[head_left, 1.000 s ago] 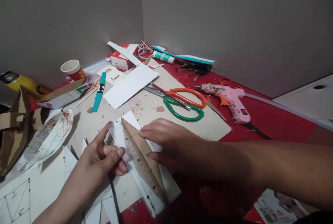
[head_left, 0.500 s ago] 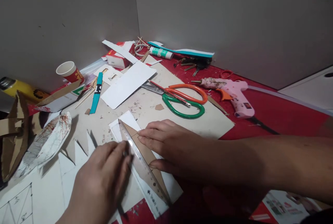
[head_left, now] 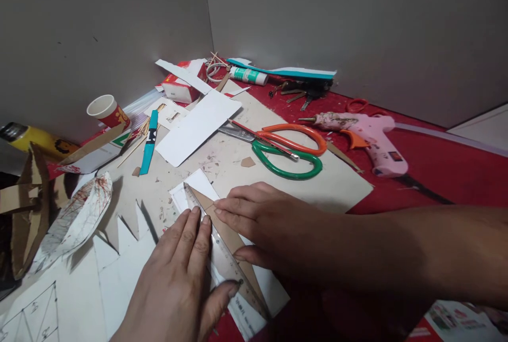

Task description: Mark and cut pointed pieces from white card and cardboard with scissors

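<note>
A clear ruler [head_left: 224,251] lies slantwise along a brown cardboard piece [head_left: 227,231], with white card [head_left: 197,180] underneath. My left hand [head_left: 178,260] rests on the ruler, fingers stretched forward and thumb apart near its lower part. My right hand [head_left: 257,223] lies flat on the cardboard from the right, its fingertips by the ruler's edge and the thumb lower down. To the left of my left hand is a white paper cut into pointed spikes [head_left: 123,262]. Scissors with orange and green handles [head_left: 288,164] lie beyond my right hand, a pencil [head_left: 273,144] across them.
A pink glue gun [head_left: 367,138] lies at the right on the red surface. A teal cutter [head_left: 149,143], a white card strip [head_left: 200,127] and a paper cup [head_left: 107,111] stand or lie further back. Cardboard shapes [head_left: 29,209] and a yellow bottle [head_left: 45,143] are at the left.
My left hand has opened from a curled grip beside the ruler and now lies spread upon it. My right hand stays on the cardboard. The view has shifted slightly.
</note>
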`<state>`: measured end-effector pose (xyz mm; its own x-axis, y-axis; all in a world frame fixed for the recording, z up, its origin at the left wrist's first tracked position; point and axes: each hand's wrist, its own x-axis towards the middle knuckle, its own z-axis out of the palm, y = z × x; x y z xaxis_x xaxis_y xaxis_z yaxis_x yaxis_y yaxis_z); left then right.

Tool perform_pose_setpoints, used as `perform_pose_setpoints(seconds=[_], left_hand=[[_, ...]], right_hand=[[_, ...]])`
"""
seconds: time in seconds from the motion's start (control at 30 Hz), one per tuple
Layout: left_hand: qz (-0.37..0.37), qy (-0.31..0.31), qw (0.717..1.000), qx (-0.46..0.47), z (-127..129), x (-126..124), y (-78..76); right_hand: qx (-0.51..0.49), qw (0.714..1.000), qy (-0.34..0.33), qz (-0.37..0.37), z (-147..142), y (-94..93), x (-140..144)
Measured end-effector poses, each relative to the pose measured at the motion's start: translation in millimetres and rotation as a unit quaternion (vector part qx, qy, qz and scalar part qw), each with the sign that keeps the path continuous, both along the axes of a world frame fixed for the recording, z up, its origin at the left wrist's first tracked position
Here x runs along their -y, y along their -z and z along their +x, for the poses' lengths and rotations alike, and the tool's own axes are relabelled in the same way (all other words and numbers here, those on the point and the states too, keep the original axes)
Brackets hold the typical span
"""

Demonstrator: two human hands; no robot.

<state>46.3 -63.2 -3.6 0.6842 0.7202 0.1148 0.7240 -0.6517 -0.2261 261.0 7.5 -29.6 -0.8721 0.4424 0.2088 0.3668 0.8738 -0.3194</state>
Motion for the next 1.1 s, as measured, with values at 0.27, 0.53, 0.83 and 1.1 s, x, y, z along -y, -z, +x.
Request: perform_pose_setpoints(seconds=[0.27,0.53,0.83,1.1], left_hand=[[-0.01,-0.02,1.0,0.013,-3.1,-2.6,3.8],[-0.034,-0.02,0.998,0.052,-7.2,-2.7,6.1],[-0.012,-0.017,0.999,0.032,-4.1,0.7,0.6],[0.005,-0.012,1.0,0.005,-4.3,1.6,-0.5]], right_hand=[[-0.02,1.0,0.013,0.019,1.1,2.2,-0.1],[0.02,1.0,-0.001,0.002,5.0,-4.2,-2.6],[0.039,0.999,-0.001,0.011,6.3,-8.9,-4.2],[0.001,0.999,0.05,0.019,6.3,3.4,-16.9]])
